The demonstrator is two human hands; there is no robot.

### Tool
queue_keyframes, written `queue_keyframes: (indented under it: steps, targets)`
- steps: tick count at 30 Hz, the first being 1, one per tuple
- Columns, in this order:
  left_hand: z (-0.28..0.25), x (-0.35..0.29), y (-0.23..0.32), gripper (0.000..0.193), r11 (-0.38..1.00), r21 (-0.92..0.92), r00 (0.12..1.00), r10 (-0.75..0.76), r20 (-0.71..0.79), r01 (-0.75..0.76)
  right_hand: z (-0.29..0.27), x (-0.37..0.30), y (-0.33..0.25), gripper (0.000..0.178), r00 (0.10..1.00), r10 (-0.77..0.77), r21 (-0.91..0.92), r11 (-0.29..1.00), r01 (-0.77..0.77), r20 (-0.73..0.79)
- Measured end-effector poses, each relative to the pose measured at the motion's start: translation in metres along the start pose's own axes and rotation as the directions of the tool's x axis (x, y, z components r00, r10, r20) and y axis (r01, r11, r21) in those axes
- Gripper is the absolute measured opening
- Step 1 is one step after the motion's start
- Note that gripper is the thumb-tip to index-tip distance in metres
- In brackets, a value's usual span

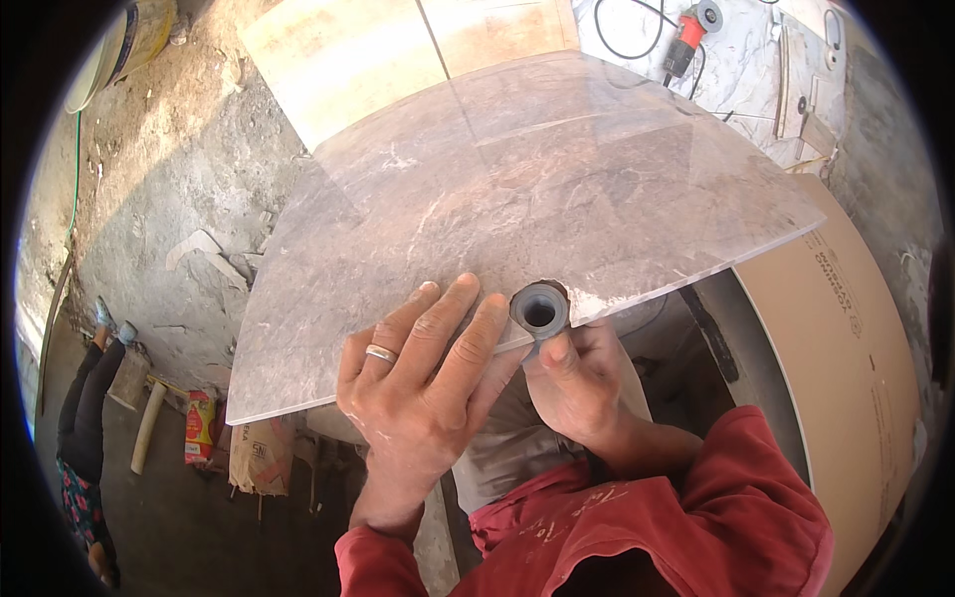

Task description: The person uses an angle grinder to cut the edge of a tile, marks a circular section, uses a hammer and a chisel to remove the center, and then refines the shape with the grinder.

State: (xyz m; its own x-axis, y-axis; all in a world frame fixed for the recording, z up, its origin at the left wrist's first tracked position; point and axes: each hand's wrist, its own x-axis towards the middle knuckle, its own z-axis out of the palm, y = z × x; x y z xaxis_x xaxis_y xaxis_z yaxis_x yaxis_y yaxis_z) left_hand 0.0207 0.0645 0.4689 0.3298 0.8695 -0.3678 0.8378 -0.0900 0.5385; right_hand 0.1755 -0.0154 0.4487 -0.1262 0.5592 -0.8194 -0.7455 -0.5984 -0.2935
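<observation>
A large brown-grey stone-look tile (418, 214) stretches out in front of me, its near edge close to my body. A round notch is cut into that edge, with a chipped pale patch beside it. Within the notch sits a grey ring-shaped pipe fitting (540, 308), its dark bore facing up. My right hand (582, 383) is closed on the fitting from below, thumb against its near side. Just left of the notch, my left hand (423, 363) grips the tile's edge, fingers laid over the top face and thumb at the edge. A ring is on one finger.
An angle grinder (686, 40) with a red body and cord lies on a white marbled slab at the far right. Beige panels (358, 60) lie beyond the tile. A cardboard box (831, 368) is to the right. At left are a person (85, 418) and a red-yellow bag (199, 428).
</observation>
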Motion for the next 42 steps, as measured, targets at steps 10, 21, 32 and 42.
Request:
queue_keyframes:
  steps: [10, 21, 32, 42]
  targets:
    - [-0.002, -0.001, -0.002, 0.037, 1.0, -0.014, 1.0, 0.011, 0.011, -0.011, -0.006, -0.001, -0.007, 0.053, 1.0, 0.013, 0.006, 1.0, -0.013, 0.016]
    - [-0.002, 0.001, -0.004, 0.033, 0.999, -0.044, 0.999, 0.0, 0.032, 0.001, 0.0, 0.005, -0.016, 0.044, 0.999, -0.05, -0.094, 0.994, 0.05, 0.003]
    - [0.004, 0.0, -0.005, 0.033, 1.0, -0.001, 0.999, 0.026, -0.038, -0.026, -0.003, 0.004, -0.022, 0.029, 0.999, -0.035, -0.182, 0.983, 0.033, -0.004]
    - [0.003, 0.001, -0.006, 0.035, 0.999, -0.028, 0.999, 0.034, -0.037, -0.035, 0.007, 0.001, -0.02, 0.03, 0.999, -0.021, -0.135, 0.991, 0.016, -0.034]
